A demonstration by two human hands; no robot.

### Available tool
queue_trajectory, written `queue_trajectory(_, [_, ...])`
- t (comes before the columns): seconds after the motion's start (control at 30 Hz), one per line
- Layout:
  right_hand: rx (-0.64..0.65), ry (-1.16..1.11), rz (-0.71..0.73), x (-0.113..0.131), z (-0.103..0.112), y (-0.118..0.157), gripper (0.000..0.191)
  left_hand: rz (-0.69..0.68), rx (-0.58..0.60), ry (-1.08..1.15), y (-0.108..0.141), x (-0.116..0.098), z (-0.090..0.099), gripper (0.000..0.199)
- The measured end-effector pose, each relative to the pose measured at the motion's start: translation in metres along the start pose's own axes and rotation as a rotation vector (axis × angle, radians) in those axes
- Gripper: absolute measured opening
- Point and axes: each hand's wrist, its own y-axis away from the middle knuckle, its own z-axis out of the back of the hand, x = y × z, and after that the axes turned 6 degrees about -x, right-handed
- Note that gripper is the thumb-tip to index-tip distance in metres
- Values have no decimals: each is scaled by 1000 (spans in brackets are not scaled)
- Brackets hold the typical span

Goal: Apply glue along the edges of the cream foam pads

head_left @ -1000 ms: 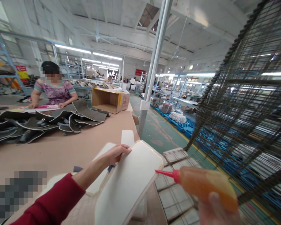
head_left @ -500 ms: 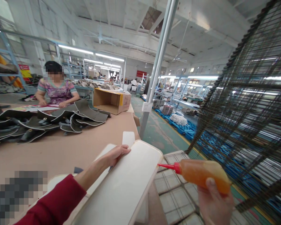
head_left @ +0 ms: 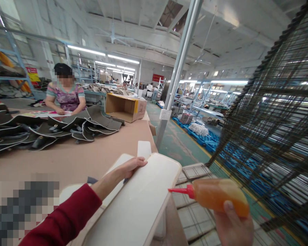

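Observation:
My left hand (head_left: 133,166) grips the left edge of a long white panel (head_left: 141,198) with rounded corners and a tan rim. In my right hand (head_left: 233,222) is a squeeze bottle (head_left: 219,196) of amber liquid, perhaps glue, with a red pointed nozzle (head_left: 181,191). The nozzle lies sideways, its tip at the panel's right edge. Beneath and beside the panel are more white pieces, one small white piece (head_left: 144,149) showing past its far end. The underside of the panel and my left fingertips are hidden.
Dark grey pieces with white edges (head_left: 53,128) are heaped on the tan table (head_left: 113,145). A cardboard box (head_left: 125,107) lies open behind them, near a seated co-worker (head_left: 66,92). A metal post (head_left: 166,112) stands at the table's corner; wire racks (head_left: 267,92) rise at right.
The bottle's nozzle has moved nearer to me along the panel's right edge. My left hand keeps its hold on the panel. The whole view has shifted slightly.

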Motion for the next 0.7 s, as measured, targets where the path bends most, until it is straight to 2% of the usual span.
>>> queue_trajectory(0.13, [-54, 11, -47, 4, -1, 8, 61, 2, 19, 13, 2, 0, 1, 41])
queue_trajectory(0.3, [-66, 22, -56, 7, 0, 16, 58, 7, 39, 24, 4, -1, 5, 44])
queue_trajectory(0.5, [7, 43, -20, 12, -4, 24, 63, 21, 34, 46, 4, 1, 8, 39])
queue_trajectory(0.7, [6, 82, -80, 16, -4, 30, 70, 10, 7, 88, 6, -3, 7, 29])
